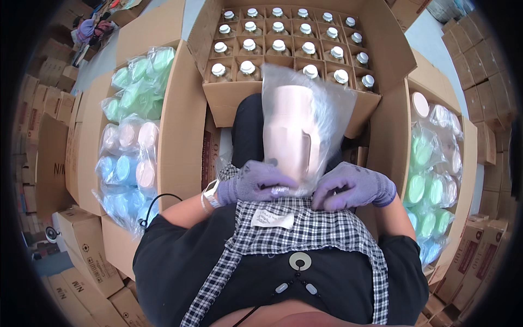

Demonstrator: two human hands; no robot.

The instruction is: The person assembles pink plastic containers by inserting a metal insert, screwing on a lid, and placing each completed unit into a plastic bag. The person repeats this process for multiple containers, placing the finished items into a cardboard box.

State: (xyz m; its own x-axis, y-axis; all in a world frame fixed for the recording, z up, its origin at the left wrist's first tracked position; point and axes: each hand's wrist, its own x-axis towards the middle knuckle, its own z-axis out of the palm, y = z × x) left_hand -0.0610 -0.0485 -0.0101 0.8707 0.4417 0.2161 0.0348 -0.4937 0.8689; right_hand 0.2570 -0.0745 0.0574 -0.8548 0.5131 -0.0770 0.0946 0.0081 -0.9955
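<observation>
A pale pink tumbler (287, 117) with a side handle sits inside a clear plastic bag (339, 111), just beyond the fingers of both hands and over the person's lap; its wider end points away from the fingers, its narrower end toward them. The left hand (251, 182), in a purple glove, has its fingers bent together, pinching crumpled plastic at the bag's near edge. The right hand (357, 188), gloved alike, has its fingers curled at the bag's near right corner; they are blurred, and I cannot tell whether they grip it. A white watch (211, 189) circles the left wrist. Just below the fingers is a black-and-white checked apron (316, 229) with a white label (272, 219). Farther ahead of the fingers, an open divided carton (231, 109) holds rows of white-capped bottles (248, 68). Left of the fingers, an open box (182, 136) holds plastic-wrapped green, pink and blue items (128, 169); right of them, another open box (389, 152) holds similar wrapped pieces (436, 191). Stacked brown cartons (482, 71) stand well apart, toward the outer edges.
</observation>
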